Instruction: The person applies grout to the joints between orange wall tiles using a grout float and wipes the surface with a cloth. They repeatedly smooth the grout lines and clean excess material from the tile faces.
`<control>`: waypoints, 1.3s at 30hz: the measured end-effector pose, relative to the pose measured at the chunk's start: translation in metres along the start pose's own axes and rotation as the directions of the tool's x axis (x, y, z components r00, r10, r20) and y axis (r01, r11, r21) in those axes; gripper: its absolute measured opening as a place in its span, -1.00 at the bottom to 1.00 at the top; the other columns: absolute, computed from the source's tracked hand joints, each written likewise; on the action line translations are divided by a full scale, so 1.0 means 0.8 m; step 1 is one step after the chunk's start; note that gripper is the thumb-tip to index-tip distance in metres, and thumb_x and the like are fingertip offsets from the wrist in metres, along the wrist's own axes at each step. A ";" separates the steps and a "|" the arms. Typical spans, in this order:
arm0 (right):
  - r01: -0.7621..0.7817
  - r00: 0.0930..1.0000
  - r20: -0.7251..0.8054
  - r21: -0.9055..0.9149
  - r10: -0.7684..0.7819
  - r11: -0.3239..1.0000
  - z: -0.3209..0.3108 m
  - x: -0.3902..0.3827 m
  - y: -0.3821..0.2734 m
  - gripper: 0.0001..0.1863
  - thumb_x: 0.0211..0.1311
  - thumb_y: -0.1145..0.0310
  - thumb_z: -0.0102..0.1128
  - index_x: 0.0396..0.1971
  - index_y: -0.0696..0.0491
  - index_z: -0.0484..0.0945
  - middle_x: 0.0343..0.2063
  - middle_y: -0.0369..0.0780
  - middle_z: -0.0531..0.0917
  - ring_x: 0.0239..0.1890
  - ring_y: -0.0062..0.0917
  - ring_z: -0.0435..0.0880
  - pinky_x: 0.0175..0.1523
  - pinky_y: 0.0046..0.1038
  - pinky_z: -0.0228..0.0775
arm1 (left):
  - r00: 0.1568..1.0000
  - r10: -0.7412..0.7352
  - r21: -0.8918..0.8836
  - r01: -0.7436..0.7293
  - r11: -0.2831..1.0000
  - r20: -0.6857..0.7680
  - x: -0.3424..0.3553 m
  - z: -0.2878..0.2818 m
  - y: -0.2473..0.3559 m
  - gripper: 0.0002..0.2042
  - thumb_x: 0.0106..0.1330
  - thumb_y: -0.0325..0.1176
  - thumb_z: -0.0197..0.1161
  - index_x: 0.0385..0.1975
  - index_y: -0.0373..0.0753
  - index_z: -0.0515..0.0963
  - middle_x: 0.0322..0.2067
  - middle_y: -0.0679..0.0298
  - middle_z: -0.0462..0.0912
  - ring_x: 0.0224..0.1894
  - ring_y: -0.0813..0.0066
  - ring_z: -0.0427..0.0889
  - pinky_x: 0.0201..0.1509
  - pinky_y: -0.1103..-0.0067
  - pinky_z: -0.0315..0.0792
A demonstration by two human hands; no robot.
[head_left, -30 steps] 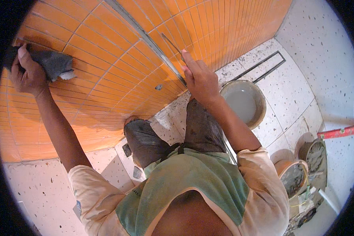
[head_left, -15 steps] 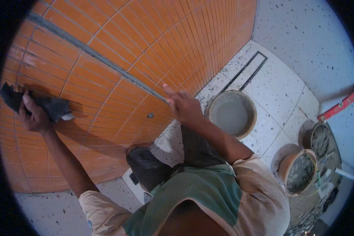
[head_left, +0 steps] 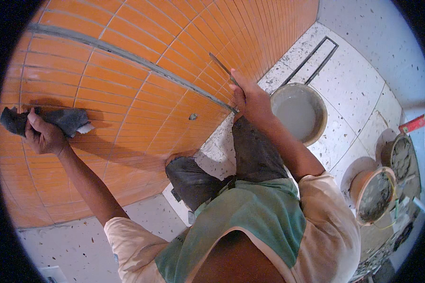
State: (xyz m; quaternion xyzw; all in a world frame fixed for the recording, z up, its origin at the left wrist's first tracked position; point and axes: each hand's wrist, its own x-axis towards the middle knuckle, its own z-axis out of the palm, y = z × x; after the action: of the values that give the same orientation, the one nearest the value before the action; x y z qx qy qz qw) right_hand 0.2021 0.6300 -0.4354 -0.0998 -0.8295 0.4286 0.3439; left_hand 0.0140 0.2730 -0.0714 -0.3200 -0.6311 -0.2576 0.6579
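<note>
My left hand (head_left: pixel 46 134) is closed on a dark grey cloth (head_left: pixel 71 120) with a pale scrap at one end, held against the orange tiled wall (head_left: pixel 104 85). Closed at the lower end of the wall, my right hand (head_left: pixel 253 100) grips a thin dark blade-like tool (head_left: pixel 219 64). The tool sticks out past the fingers toward the upper left; its handle is hidden in the fist. A grey strip (head_left: pixel 132 59) runs across the tiles and ends near my right hand. Below the strip, a small hole (head_left: pixel 192 116) shows in the tiles.
Beside my right forearm, a bucket (head_left: pixel 297 113) of greyish water stands on speckled white floor tiles (head_left: pixel 344 89). A dark rectangular metal frame (head_left: pixel 311 61) lies beyond it. Two mortar buckets (head_left: pixel 373 195) (head_left: pixel 401 158) and a red spirit level (head_left: pixel 413 124) are at the right.
The view has shifted, so the scene sits differently in it. My right hand has turned upward, and the thin tool now shows plainly. My left hand keeps the cloth at about the same spot.
</note>
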 end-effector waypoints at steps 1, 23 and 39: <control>0.026 0.998 -0.048 -0.018 -0.027 0.999 0.000 0.008 -0.001 -0.51 0.35 0.23 0.16 0.27 -0.13 0.42 -0.42 -0.04 0.63 -0.40 -0.10 0.65 -0.38 -0.10 0.49 | 0.999 0.036 0.003 -0.036 0.999 0.005 0.001 0.001 -0.001 -0.67 0.33 -0.20 0.35 -0.40 -0.44 0.71 -0.39 0.05 0.74 -0.39 0.35 0.67 -0.31 0.46 0.56; 0.074 0.995 0.066 -0.020 -0.072 0.997 -0.016 0.033 -0.026 -0.55 0.35 0.29 0.17 0.24 -0.16 0.48 -0.35 -0.10 0.66 -0.29 -0.21 0.70 -0.25 -0.26 0.54 | 0.989 0.150 0.067 -0.150 0.986 -0.005 0.011 0.000 -0.009 -0.70 0.33 -0.24 0.34 -0.40 -0.44 0.70 -0.38 0.05 0.75 -0.40 0.33 0.69 -0.31 0.46 0.57; 0.187 0.982 -0.031 -0.021 -0.188 0.982 -0.001 0.061 -0.036 -0.52 0.35 0.21 0.16 0.27 -0.16 0.43 -0.47 -0.10 0.59 -0.50 -0.16 0.63 -0.43 -0.16 0.49 | 0.994 0.108 -0.068 -0.110 0.992 -0.023 0.002 0.009 0.025 -0.74 0.37 -0.31 0.29 -0.38 -0.44 0.70 -0.37 0.10 0.76 -0.36 0.47 0.66 -0.27 0.56 0.53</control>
State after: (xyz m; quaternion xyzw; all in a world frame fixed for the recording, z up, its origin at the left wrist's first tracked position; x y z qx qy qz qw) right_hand 0.1701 0.6353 -0.3888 -0.0313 -0.8334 0.3850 0.3952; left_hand 0.0240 0.2916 -0.0717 -0.3741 -0.5972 -0.2459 0.6655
